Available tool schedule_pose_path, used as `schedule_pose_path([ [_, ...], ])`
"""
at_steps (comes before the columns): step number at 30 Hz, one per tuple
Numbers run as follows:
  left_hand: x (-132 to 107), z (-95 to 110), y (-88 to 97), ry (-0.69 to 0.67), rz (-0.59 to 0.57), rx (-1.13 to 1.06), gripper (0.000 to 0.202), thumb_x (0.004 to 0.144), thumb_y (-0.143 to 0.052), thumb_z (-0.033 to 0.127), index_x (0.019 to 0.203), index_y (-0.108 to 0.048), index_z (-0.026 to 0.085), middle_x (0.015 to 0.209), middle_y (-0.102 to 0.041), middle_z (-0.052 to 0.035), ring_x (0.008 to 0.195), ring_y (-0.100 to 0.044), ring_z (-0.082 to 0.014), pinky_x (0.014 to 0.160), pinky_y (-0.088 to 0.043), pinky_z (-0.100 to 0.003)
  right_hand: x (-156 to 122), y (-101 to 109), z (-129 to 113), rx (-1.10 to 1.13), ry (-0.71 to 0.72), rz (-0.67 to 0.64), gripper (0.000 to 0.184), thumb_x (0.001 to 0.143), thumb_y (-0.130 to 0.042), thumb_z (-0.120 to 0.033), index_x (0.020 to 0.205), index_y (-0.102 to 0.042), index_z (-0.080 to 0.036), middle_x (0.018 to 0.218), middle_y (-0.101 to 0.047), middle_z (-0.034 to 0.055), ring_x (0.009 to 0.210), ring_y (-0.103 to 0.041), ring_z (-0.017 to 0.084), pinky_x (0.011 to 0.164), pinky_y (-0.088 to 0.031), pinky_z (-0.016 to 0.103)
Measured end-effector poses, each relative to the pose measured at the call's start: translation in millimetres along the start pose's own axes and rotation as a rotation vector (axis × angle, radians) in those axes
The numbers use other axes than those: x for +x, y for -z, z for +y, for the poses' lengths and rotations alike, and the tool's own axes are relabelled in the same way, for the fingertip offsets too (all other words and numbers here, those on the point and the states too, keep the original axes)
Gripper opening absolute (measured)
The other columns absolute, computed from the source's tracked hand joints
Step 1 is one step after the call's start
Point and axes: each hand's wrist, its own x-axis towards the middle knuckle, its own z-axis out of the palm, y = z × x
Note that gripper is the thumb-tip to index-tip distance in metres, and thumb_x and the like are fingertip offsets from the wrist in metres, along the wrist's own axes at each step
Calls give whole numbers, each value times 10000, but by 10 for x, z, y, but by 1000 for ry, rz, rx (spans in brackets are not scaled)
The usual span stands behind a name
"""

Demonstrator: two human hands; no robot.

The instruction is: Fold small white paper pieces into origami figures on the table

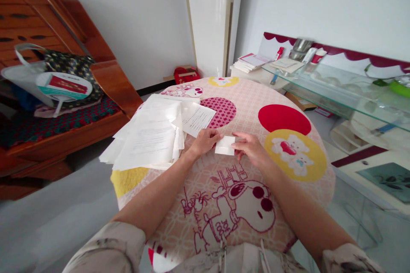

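Note:
A small folded white paper (225,145) lies on the round table's pink cartoon-print cloth (243,196). My left hand (205,140) pinches its left edge with curled fingers. My right hand (251,148) grips its right edge, fingers bent over the paper. Both hands meet at the middle of the table. To the left of my left hand sits a loose stack of white printed sheets (150,134), with one printed sheet (197,118) sticking out towards the hands.
A wooden bench (64,106) with a bag and a hand fan (64,85) stands at the left. A tall white air conditioner (208,21) is at the back. A glass shelf (346,89) with books and cups runs along the right.

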Motion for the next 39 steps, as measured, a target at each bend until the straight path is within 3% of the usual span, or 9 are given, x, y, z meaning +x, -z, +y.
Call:
schedule_pose_path([
  [4, -50, 67, -47, -209, 183, 187, 39, 823, -671, 172, 825, -709, 161, 798, -704, -21, 727, -600, -140, 684, -448, -239, -42, -61, 11, 0, -43, 104, 837, 676, -763, -120, 1486, -552, -139, 603, -687, -29, 464, -632, 148, 391, -518, 229],
  [5, -86, 85, -54, -252, 162, 208, 73, 830, -662, 147, 856, -729, 165, 845, -723, -33, 762, -618, -147, 719, -461, -249, -56, -76, 11, -2, -53, 120, 856, 676, -755, -108, 1503, -535, -136, 606, -691, -26, 464, -641, 152, 394, -529, 232],
  [11, -318, 126, -76, -402, -218, 283, 70, 856, -713, 159, 903, -754, 190, 892, -731, -37, 815, -662, -166, 783, -497, -278, -88, -129, 43, -7, -102, 148, 805, 676, -725, -67, 1464, -571, -119, 602, -717, 10, 467, -677, 184, 393, -544, 249],
  [16, -327, 59, -69, -529, -308, 397, 150, 839, -709, 97, 970, -707, 170, 995, -705, -69, 925, -665, -194, 828, -518, -299, -74, -91, 100, -63, -177, 81, 801, 657, -736, -67, 1441, -589, -143, 557, -713, 15, 444, -679, 209, 355, -509, 249],
  [21, -311, 44, -49, -544, -338, 365, 90, 906, -666, 128, 964, -715, 174, 971, -701, -69, 909, -663, -189, 831, -509, -293, -73, 5, 72, -198, -170, -29, 733, 667, -787, -119, 1384, -655, -193, 474, -659, -30, 339, -586, 169, 296, -402, 223],
  [24, -306, 53, -34, -548, -351, 352, 99, 953, -635, 185, 968, -732, 178, 967, -707, -76, 903, -662, -189, 823, -497, -289, -59, 114, 39, -347, -92, -61, 544, 709, -765, -162, 1252, -741, -184, 444, -625, -44, 298, -514, 134, 295, -316, 212],
  [29, -287, 50, -20, -552, -346, 385, 154, 982, -599, 216, 979, -747, 174, 950, -709, -80, 852, -653, -181, 776, -474, -280, -18, 266, -10, -529, 174, -189, 208, 722, -761, -199, 918, -829, -182, 466, -605, -44, 379, -495, 105, 407, -326, 220],
  [34, -279, 61, -30, -499, -305, 360, 178, 979, -585, 204, 941, -758, 190, 908, -727, -64, 811, -656, -169, 751, -460, -268, -19, 245, -37, -749, 377, -185, 104, 721, -762, -194, 793, -832, -219, 485, -603, -40, 476, -508, 122, 507, -315, 242],
  [39, -287, 29, -59, -417, -233, 393, 163, 940, -604, 165, 899, -760, 187, 861, -722, -49, 771, -640, -158, 720, -440, -263, 3, 273, -4, -833, 419, -194, 150, 786, -686, -230, 811, -834, -226, 686, -744, 28, 614, -615, 176, 588, -387, 267],
])
